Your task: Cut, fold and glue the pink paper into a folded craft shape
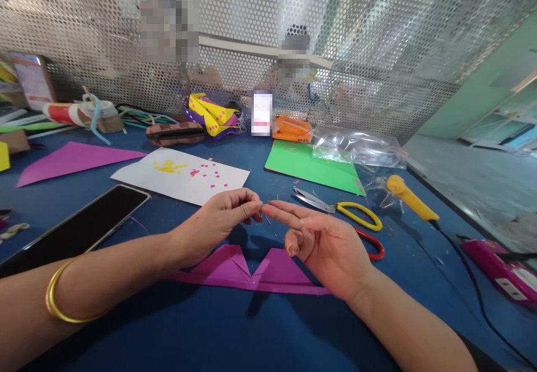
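Note:
My left hand (226, 215) is closed in a pinch above the table. Whatever its fingertips hold, if anything, is too small to make out. My right hand (325, 243) has its index and middle fingers stretched out, their tips meeting the left fingertips, while its other fingers curl in. Below both hands lies a folded purple paper strip (279, 268) with pointed flaps, partly hidden by them. Scissors (321, 201) with one yellow and one red handle lie just beyond the right hand. Past the left hand, a white sheet (138, 170) carries small yellow and pink paper bits.
A dark phone (84, 221) lies at left, near a purple paper (71, 162). Green paper (312, 165) and clear plastic (361, 145) lie behind the scissors. At right are a yellow corded tool (413, 197) and a magenta power strip (499, 268). A perforated metal panel (235, 19) stands behind.

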The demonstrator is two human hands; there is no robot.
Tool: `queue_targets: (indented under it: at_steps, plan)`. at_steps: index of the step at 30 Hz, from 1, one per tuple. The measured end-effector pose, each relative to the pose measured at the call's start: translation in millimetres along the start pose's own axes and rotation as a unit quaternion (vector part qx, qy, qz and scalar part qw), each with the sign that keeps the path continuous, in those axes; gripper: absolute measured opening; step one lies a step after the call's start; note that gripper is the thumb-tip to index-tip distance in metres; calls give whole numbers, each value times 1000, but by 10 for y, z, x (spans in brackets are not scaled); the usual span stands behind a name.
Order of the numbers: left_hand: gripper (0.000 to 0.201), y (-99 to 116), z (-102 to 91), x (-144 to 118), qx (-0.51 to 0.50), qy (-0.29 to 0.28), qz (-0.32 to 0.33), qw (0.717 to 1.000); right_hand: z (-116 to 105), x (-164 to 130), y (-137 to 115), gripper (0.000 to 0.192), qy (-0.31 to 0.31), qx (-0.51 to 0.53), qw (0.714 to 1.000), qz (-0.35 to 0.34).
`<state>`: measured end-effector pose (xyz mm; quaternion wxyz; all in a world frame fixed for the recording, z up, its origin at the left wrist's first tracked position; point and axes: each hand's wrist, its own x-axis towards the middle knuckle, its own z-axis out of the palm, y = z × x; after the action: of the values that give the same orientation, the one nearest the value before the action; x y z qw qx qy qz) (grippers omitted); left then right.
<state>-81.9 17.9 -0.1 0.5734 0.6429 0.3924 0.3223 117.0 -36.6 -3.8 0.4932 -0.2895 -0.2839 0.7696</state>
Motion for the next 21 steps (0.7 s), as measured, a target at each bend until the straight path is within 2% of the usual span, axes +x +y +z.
queue_targets:
  at_steps: [7, 10, 14, 21]
  plan:
    - [21, 10, -15, 33, 20, 64, 25, 997, -6, 11, -28, 32, 21, 0, 1000, -7]
    - [18, 28, -24, 19, 68, 90, 66, 991, -1, 4, -27, 32, 17, -5, 1000, -3]
    - [19, 39, -21, -17, 164, 114, 137, 970, -2, 0, -22, 33, 18, -15, 1000, -5]
    - [15, 10, 5, -54, 253, 143, 202, 935, 18, -9, 2, 34, 15, -28, 999, -5]
